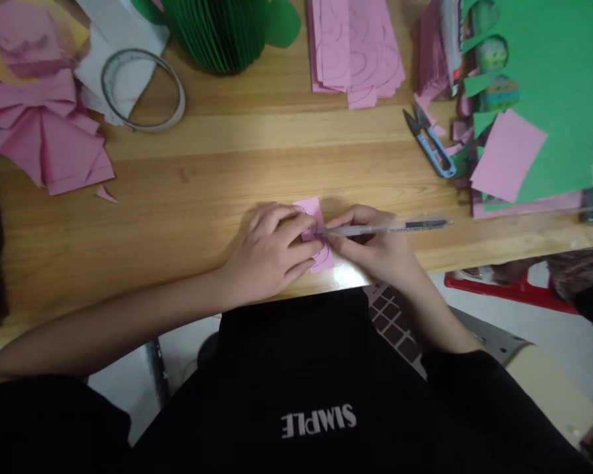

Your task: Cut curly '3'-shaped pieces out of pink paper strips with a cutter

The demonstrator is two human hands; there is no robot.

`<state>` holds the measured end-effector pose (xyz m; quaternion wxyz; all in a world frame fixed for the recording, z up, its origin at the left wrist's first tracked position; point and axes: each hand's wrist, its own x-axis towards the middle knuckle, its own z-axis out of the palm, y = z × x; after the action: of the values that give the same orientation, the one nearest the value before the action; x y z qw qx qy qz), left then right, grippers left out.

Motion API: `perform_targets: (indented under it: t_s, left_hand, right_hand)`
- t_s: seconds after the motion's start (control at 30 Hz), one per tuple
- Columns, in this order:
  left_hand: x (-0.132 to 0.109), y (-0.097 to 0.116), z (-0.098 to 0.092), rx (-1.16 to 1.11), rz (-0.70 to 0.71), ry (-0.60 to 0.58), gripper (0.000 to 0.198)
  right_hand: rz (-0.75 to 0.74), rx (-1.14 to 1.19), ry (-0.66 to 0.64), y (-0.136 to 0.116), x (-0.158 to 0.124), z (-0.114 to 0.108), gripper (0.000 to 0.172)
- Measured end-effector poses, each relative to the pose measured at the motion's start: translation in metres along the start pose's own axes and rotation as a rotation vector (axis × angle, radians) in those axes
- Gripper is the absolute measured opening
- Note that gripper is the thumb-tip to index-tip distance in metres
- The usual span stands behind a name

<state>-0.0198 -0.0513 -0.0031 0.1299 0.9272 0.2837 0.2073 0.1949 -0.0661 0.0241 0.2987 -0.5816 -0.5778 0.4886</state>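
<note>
A small pink paper strip (312, 209) with curved pen lines on it lies near the table's front edge. Fingers of my left hand (274, 253) lie spread and flat across the strip, pressing it to the wood. My right hand (380, 247) is closed around a clear-barrelled pen (390, 227) with a dark section toward its back end. The pen's tip meets the strip between my left fingertips, and the pen lies at a low slant toward the right. Part of the drawn outline is hidden under my left fingers.
Pink sheets with drawn outlines (358, 52) lie at the back, near a green pleated paper piece (217, 33). Blue thread snips (435, 148) rest right, beside green sheets (563, 99) and pink cards (508, 155). A tape roll (178, 108) and folded pink paper (54, 138) lie left.
</note>
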Motion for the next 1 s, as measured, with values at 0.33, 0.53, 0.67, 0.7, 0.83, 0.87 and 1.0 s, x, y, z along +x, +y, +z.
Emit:
perform_targets:
  t_s: [0.33, 0.53, 0.67, 0.7, 0.83, 0.87, 1.0]
  left_hand:
    - [0.000, 0.002, 0.000, -0.006, 0.001, 0.011, 0.020]
    - [0.001, 0.002, -0.002, -0.002, -0.001, -0.008, 0.018]
    - [0.001, 0.002, -0.002, 0.010, 0.002, -0.016, 0.018]
    - [0.001, 0.003, -0.001, 0.011, 0.001, -0.016, 0.018]
    - [0.000, 0.003, -0.001, 0.011, -0.006, -0.016, 0.018]
    - [0.001, 0.003, -0.001, 0.010, -0.006, -0.020, 0.018]
    - [0.001, 0.004, -0.002, 0.011, -0.002, -0.024, 0.020]
  right_hand:
    - [-0.030, 0.019, -0.008, 0.002, 0.000, 0.001, 0.010]
    - [-0.068, -0.074, 0.022, 0.002, -0.004, 0.002, 0.009]
    - [-0.099, -0.125, 0.027, 0.002, -0.008, 0.004, 0.007]
    - [-0.102, -0.135, 0.027, 0.002, -0.009, 0.004, 0.007]
    - [-0.119, -0.164, 0.046, -0.001, -0.012, 0.003, 0.007]
    - [-0.121, -0.174, 0.053, -0.002, -0.013, 0.003, 0.007]
    - [-0.132, -0.223, 0.075, -0.003, -0.016, 0.000, 0.006]
